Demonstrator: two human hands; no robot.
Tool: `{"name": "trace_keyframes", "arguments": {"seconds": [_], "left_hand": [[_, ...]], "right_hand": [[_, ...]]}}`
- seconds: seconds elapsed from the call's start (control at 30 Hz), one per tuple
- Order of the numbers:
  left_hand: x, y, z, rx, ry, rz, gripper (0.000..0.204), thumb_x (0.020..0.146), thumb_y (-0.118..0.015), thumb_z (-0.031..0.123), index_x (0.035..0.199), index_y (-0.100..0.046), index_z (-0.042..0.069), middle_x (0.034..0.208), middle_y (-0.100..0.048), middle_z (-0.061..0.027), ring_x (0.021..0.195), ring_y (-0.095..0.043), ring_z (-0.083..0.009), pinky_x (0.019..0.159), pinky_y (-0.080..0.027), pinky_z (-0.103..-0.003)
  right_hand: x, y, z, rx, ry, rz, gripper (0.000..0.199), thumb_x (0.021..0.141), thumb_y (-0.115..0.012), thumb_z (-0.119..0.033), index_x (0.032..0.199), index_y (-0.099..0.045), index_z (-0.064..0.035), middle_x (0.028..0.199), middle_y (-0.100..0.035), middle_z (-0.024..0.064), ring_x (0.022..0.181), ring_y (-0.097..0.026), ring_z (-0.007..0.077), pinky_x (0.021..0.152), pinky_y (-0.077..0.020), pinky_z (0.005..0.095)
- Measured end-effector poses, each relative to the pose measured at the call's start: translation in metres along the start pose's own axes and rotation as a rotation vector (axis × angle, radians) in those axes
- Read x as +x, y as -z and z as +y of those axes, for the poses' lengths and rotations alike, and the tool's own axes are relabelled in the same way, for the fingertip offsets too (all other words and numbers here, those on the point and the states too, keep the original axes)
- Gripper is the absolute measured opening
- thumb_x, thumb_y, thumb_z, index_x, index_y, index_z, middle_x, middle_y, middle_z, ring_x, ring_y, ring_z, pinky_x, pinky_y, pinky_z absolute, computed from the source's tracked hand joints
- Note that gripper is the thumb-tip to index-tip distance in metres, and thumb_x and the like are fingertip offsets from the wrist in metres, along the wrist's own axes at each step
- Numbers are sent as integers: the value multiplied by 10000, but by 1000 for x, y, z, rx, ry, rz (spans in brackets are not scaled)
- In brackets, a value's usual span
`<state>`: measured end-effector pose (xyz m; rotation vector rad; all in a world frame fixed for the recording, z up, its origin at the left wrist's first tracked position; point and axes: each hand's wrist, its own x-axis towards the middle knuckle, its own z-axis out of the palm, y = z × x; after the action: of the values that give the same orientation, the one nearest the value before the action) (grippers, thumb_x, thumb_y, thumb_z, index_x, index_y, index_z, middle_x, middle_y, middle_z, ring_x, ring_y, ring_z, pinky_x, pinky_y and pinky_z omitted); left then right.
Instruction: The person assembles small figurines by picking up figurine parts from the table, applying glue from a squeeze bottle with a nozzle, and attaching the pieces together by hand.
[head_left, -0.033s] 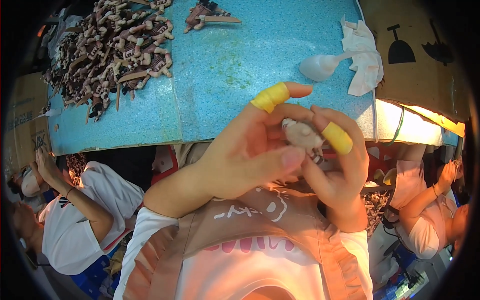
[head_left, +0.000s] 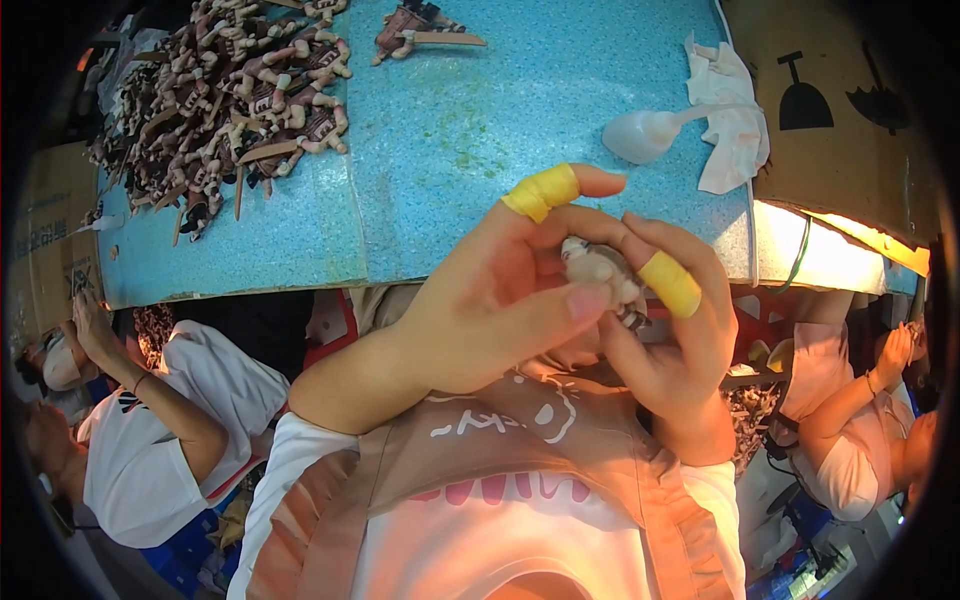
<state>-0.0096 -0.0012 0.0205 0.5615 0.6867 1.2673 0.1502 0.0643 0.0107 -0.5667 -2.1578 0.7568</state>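
- Where your blue table (head_left: 420, 210) extends ahead, a heap of brown-and-beige figures (head_left: 220, 120) covers its left part; one lone figure (head_left: 405, 35) lies apart.
- At right, a white squeeze bottle (head_left: 640, 137) lies with its spout over a crumpled white tissue (head_left: 725, 150).
- One person (head_left: 185, 440) sits to your left, another (head_left: 850, 430) to your right.
- Your left hand (head_left: 480, 315) grips a small pale piece (head_left: 602, 272), thumb against it, taped index finger extended.
- Your right hand (head_left: 690, 350) curls narrowly onto its other side.
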Motion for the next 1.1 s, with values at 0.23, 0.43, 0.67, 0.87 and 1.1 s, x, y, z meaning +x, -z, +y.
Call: {"name": "trace_keyframes", "arguments": {"seconds": [0.23, 0.43, 0.67, 0.87, 1.1], "left_hand": [[1, 3, -5, 32, -58, 17, 615, 810, -596, 180, 1304, -272, 9, 1138, -497, -125, 945, -529, -129, 818, -435, -259], [1, 9, -7, -9, -88, 24, 490, 812, -508, 4, 1261, -318, 47, 1112, -473, -77, 966, -501, -126, 786, -466, -258], [5, 28, 5, 161, -199, 61, 333, 804, -519, 25, 1129, -446, 14, 1061, -512, -108, 933, -522, -129, 817, -443, -274], [30, 50, 79, 834, -206, 269, 138, 821, -558, 82, 944, -563, 19, 801, -572, -16, 718, -552, -80, 635, -457, -227], [84, 59, 213, 1049, -977, 505, 471, 817, -603, 339, 1130, -462, 17, 943, -558, -63, 802, -541, -136, 707, -457, -290]], "right_hand": [[-2, -7, 2, 16, 11, 47, 464, 585, -723, 28, 1033, -603, 2, 1024, -555, 173, 809, -602, 243, 658, -506, 284], [1, -10, 2, -59, 2, 38, 433, 597, -713, 29, 1018, -619, -9, 1012, -563, 168, 779, -598, 236, 636, -496, 278], [0, -4, 16, 130, -161, 132, 829, 605, -776, -238, 1256, -335, 24, 1200, -441, 158, 1017, -464, 256, 828, -358, 351], [28, -12, 43, -155, -193, 116, 459, 751, -624, -88, 1160, -454, 33, 1184, -497, 170, 1078, -462, 278, 924, -312, 385], [28, -15, 41, -279, -156, 91, 251, 771, -599, -86, 993, -544, 17, 1050, -583, 135, 1069, -471, 320, 910, -313, 410]]}}
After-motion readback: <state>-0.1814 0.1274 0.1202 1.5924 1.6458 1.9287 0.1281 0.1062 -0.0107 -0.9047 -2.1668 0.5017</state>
